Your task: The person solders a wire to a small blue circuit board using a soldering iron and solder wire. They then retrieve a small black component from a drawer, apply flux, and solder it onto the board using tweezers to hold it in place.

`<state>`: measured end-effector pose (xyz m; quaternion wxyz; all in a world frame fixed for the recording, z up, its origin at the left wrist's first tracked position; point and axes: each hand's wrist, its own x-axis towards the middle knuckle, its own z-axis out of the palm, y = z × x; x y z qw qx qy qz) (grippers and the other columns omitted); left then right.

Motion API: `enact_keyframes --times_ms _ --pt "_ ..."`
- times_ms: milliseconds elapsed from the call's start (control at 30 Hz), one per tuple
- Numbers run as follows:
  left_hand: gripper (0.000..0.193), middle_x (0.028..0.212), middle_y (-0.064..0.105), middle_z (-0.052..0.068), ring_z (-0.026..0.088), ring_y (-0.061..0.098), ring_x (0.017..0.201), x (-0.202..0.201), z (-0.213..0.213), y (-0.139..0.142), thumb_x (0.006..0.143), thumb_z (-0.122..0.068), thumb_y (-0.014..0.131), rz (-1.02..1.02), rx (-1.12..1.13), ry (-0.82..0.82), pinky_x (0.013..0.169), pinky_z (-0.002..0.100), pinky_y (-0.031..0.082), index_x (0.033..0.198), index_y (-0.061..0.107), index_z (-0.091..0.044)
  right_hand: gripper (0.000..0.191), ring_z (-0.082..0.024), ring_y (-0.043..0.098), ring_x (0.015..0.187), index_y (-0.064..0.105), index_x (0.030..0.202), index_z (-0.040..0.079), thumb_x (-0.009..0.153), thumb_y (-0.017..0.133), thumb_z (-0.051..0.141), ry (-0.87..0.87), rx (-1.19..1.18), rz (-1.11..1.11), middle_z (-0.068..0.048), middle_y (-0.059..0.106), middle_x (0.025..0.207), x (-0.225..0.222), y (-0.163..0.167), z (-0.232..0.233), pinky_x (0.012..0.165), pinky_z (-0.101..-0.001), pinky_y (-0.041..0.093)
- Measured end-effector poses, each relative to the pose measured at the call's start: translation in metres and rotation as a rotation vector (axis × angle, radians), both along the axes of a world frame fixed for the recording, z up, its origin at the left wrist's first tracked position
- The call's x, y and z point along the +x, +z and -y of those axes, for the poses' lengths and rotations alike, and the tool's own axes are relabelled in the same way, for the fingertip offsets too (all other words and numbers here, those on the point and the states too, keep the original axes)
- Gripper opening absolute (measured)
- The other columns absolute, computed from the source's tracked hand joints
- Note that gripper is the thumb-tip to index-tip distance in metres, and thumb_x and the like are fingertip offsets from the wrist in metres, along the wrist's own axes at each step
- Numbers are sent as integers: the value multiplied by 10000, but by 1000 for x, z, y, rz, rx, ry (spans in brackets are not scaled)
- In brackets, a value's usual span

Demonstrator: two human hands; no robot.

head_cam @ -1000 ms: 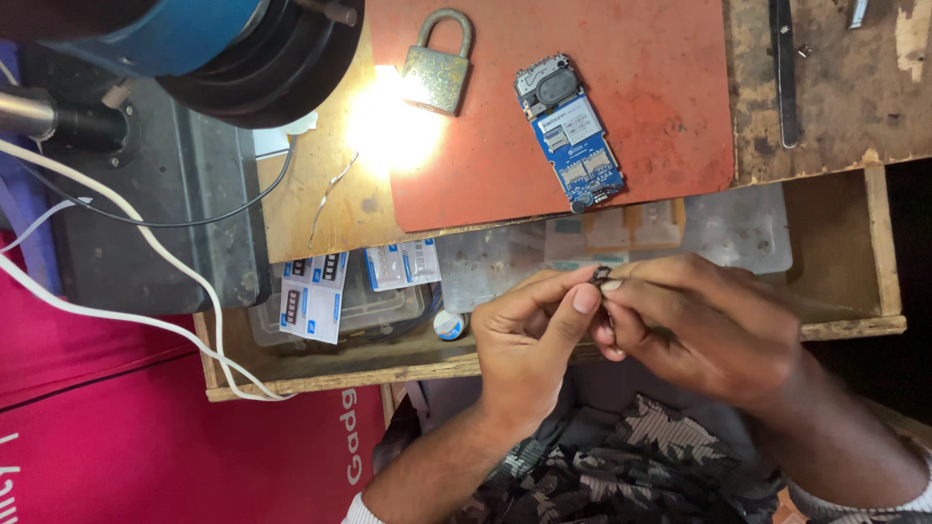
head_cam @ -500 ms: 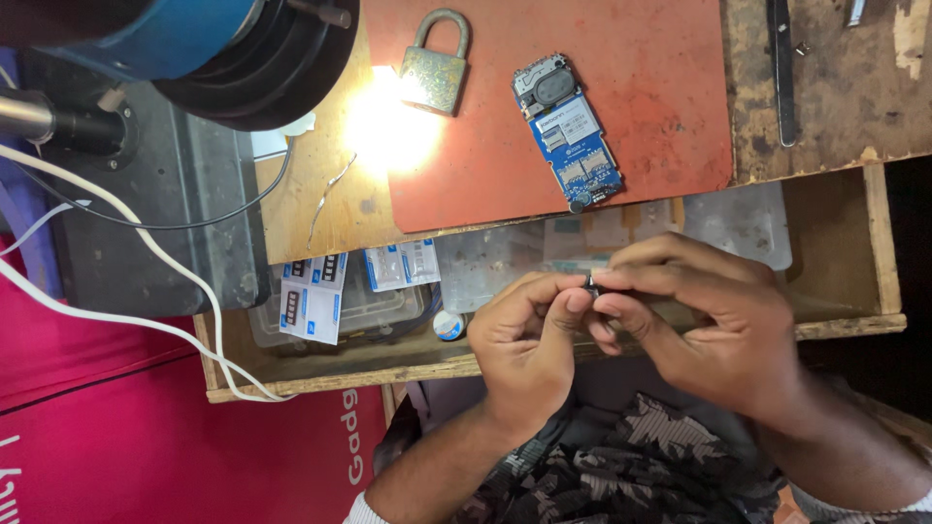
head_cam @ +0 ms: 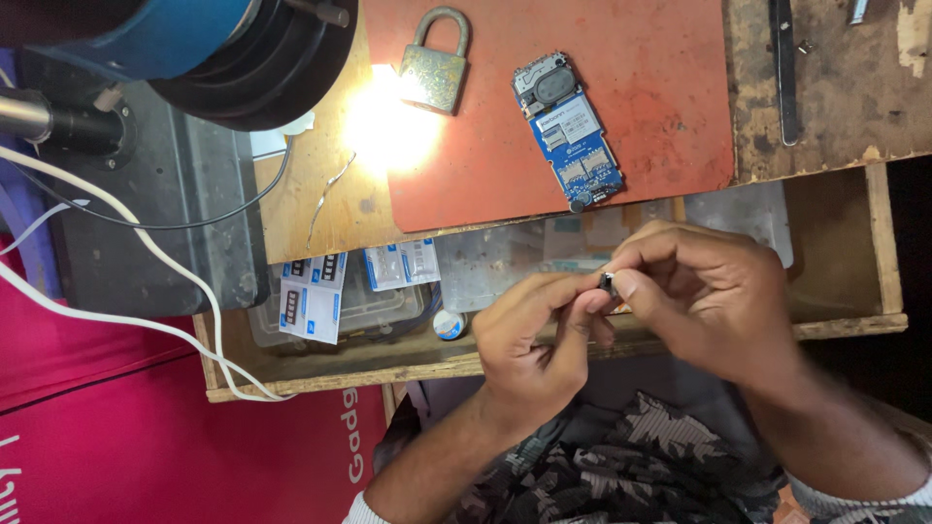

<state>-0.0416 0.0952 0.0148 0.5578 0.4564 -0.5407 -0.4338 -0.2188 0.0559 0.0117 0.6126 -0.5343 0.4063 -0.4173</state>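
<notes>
A: Both hands meet near-centre, over the open drawer [head_cam: 879, 325]. Left hand [head_cam: 529, 354] and right hand [head_cam: 714, 296] each closed narrow, fingertips pinching one tiny dark part [head_cam: 607, 282] betw. them.

B: What is the part?

A: Too small to tell, maybe a small phone component. It's held in the air, just near of the bench edge, not touching anything but fingers.

B: Stuff around?

A: Far side, on the red mat [head_cam: 670, 116]: opened phone [head_cam: 568, 131] w/ blue board showing, brass padlock [head_cam: 435, 66] to its left. Bright lamp glare [head_cam: 383, 131] left of mat. Tweezers [head_cam: 784, 68] far right on the worn wood. In drawer: clear plastic boxes [head_cam: 485, 267], small labelled packets [head_cam: 311, 296]. White cables [head_cam: 126, 233] far left.

B: Tips for the step?

A: My read: keep the pinch light but firm, work over the drawer so a drop lands there, turn part toward the lamp for better view.
</notes>
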Motion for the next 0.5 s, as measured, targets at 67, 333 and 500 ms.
enact_keyframes --times_ms 67,333,500 --pt "109 1031 722 122 131 736 762 0 0 3 1037 47 669 21 0 -15 669 227 592 1143 695 58 78 -88 665 906 679 1033 -55 993 616 -34 -26 1 -15 -79 702 990 1 -3 -2 776 -234 549" --pt "109 889 697 93 119 677 696 13 1 5 955 -25 733 92 -25 -52 630 247 534 1042 685 19 36 -118 678 912 568 1047 -21 1012 561 -17 -61 -38 1 -113 680 1022 -1 -4 -5 789 -257 586" --pt "84 748 590 85 190 594 650 62 -13 -4 888 -71 654 412 14 133 616 309 459 824 613 -37 124 -159 735 778 547 1036 -25 963 622 -91 -202 -266 -82 -150 698 1000 -10 0 4 641 -272 602"
